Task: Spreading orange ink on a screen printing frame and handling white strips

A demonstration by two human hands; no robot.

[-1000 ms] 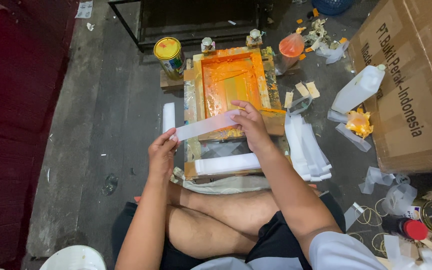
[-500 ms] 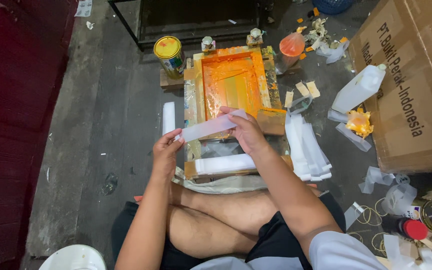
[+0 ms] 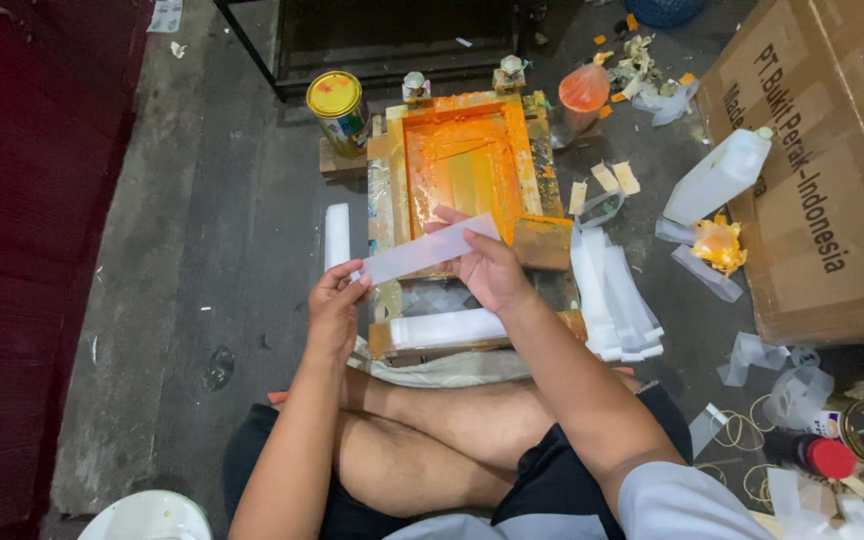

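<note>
Seated, legs crossed. Both forearms extended forward over the knees. Left hand (image 3: 337,305) raised, fingers pinched together at the tips. Right hand (image 3: 487,268) further forward, fingers curled, thumb pressing. Hands level, apart.

Big brown cardboard box (image 3: 832,190) with black lettering fills the floor's right side. A white plastic jug (image 3: 718,178) leans against it. A yellow-lidded tin (image 3: 340,110) with colourful label stands top centre.
</note>
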